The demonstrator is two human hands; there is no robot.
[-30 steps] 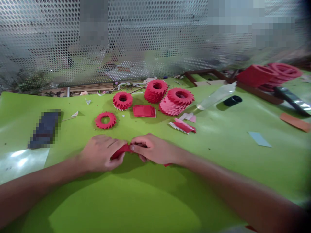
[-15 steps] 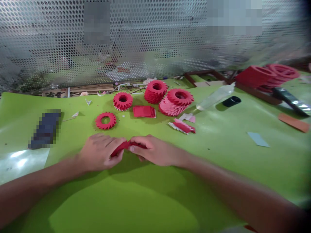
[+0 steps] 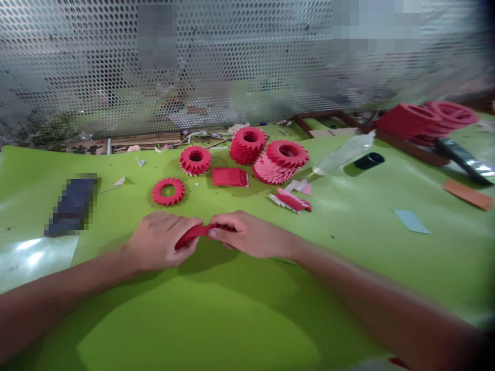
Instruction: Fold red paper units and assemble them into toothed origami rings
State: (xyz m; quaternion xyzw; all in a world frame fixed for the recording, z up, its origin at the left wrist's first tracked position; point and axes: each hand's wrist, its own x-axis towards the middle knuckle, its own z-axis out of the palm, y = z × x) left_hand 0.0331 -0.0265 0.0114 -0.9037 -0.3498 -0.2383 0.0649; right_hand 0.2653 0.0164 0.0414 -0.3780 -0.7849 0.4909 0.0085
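Between my two hands is a red folded-paper piece (image 3: 190, 235), raised a little over the green table surface (image 3: 201, 324). My left hand (image 3: 162, 241) wraps round its left part. The fingers and thumb of my right hand (image 3: 245, 234) pinch its right end, where dark edges show. Much of the piece is hidden by my fingers. Just beyond my left hand lies a flat red paper ring (image 3: 158, 192) with a toothed edge. A stack of red paper cards (image 3: 228, 176) rests behind my hands. Right of it are red and white folded paper pieces (image 3: 291, 201).
Toothed paper rings stand at the back: a small one (image 3: 195, 165), a red stack (image 3: 243, 152) and a red-pink stack (image 3: 266, 171). A clear plastic cone (image 3: 344, 152) and black cylinder (image 3: 370, 161) lie right. A blurred dark object (image 3: 73, 206) lies left. Perforated metal (image 3: 251, 62) closes the back.
My right hand has shifted slightly up and right, showing a bit more of the red paper piece. My left hand keeps its hold almost unmoved.
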